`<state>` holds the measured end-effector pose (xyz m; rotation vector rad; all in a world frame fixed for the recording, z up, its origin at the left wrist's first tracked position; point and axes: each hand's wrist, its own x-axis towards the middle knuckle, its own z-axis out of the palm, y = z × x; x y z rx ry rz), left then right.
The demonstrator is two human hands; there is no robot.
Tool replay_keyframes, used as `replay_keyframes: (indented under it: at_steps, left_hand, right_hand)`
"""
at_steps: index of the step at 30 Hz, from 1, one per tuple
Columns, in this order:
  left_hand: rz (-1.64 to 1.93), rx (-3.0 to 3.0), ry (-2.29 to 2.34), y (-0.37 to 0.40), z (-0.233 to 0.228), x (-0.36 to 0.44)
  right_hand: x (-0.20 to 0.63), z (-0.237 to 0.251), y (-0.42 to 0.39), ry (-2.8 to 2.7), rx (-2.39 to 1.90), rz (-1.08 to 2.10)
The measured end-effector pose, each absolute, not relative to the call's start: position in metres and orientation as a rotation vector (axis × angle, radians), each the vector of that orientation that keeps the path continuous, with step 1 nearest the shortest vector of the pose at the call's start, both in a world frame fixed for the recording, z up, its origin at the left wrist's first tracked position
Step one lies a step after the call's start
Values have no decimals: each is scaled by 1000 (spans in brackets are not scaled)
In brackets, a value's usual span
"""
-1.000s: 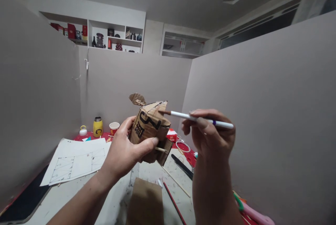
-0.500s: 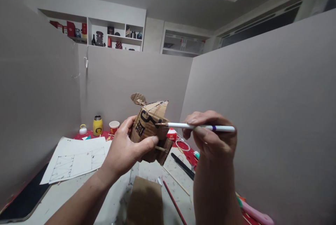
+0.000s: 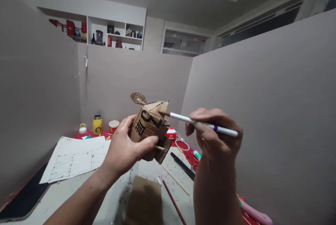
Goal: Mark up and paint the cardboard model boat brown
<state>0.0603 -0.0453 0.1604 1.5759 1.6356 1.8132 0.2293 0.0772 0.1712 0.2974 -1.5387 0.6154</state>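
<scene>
My left hand (image 3: 131,144) is wrapped round a small cardboard model (image 3: 148,120) with black printed characters, and the thumb lies across its near face. A thin wooden stick (image 3: 160,148) juts from the model's lower right, and a leaf-shaped cardboard piece (image 3: 138,97) rises from its top. Pinched in my right hand (image 3: 210,127) is a white paintbrush (image 3: 181,117) with a purple band. Its brown tip meets the model's face near the upper right edge, or is very close to it.
Paper sheets with a line drawing (image 3: 78,160) lie left, near a yellow bottle (image 3: 97,125) and a paper cup (image 3: 114,126). In front are a cardboard piece (image 3: 144,200), a red-and-black pencil (image 3: 173,202) and a black pen-like item (image 3: 182,165). Grey partitions (image 3: 136,74) surround the table.
The brush tip has moved up along the model's face towards its upper right edge. The brush now tilts, its rear end lower. My left hand and the model have hardly moved.
</scene>
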Motion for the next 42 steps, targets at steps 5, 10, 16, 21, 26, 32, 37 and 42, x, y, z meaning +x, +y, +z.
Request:
replay_keyframes:
  at_steps: [5, 10, 16, 21, 26, 32, 37, 42]
  left_hand:
    - [1827, 1579, 1613, -48, 162, 59]
    - [1841, 1638, 1708, -48, 160, 59]
    - [1927, 1739, 1960, -44, 156, 59]
    - [1915, 1813, 2040, -41, 155, 58]
    - [1984, 1987, 2100, -37, 150, 58]
    - [2030, 2104, 2225, -29, 142, 53]
    - [2075, 2138, 2268, -28, 141, 53]
    - [2081, 2135, 2273, -29, 142, 54]
  right_hand:
    - [230, 172, 74, -1600, 324, 648]
    - [228, 171, 75, -1558, 324, 651]
    - [225, 167, 77, -1679, 352, 667]
    - [223, 173, 73, -1468, 304, 619]
    - [220, 172, 73, -1531, 292, 596]
    - [221, 169, 73, -1534, 255, 518]
    - [220, 169, 71, -1543, 295, 565]
    - [217, 171, 73, -1484, 303, 561]
